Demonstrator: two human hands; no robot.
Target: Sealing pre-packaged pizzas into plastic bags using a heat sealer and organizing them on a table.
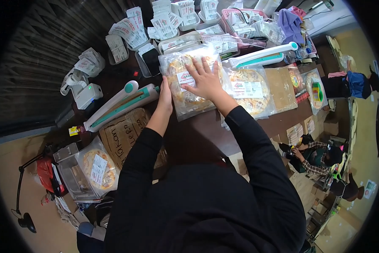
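A pizza in a clear plastic bag (192, 101) with a printed label lies before me on the dark table. Flat across its top rests my right hand (206, 80), fingers spread and partly covering the label. My left hand (166, 98) stands edge-on against the bag's left side; whether its fingers pinch the plastic is hidden. Just right of this bag lies another bagged pizza (254, 102), also labelled. Behind the front bag are plastic trays of labels, one tray (181, 42) close to its top edge. A black phone (151, 59) sits left of the bag.
Impulse sealers stand at left (123, 109) and right (260, 58). A label printer (88, 95) is at far left. Nearer me are a cardboard box (126, 132) and a third bagged pizza (97, 169). Rightwards lie flat cardboard (281, 88) and a tape roll (317, 91). Other people work beyond.
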